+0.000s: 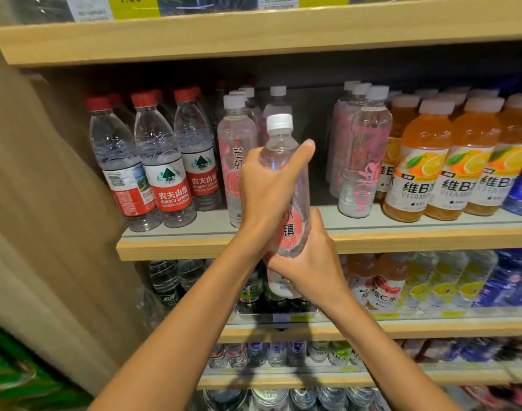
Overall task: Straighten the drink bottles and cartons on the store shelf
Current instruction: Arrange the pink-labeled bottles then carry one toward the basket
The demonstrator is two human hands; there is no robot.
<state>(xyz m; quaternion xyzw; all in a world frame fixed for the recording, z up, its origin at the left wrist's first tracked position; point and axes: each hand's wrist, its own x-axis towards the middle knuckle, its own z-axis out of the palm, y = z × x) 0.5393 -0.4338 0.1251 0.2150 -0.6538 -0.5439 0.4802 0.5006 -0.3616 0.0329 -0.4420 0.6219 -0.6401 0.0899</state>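
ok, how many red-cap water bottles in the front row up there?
3, side by side at the left end of the shelf: left bottle, middle bottle, right bottle. More red caps show behind, so others are partly hidden.

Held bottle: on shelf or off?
Off. Left hand and right hand grip the bottle in front of the shelf edge.

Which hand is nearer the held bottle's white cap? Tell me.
Left. The grip of the left hand wraps the bottle just below its white cap; the right hand holds the base, farther down.
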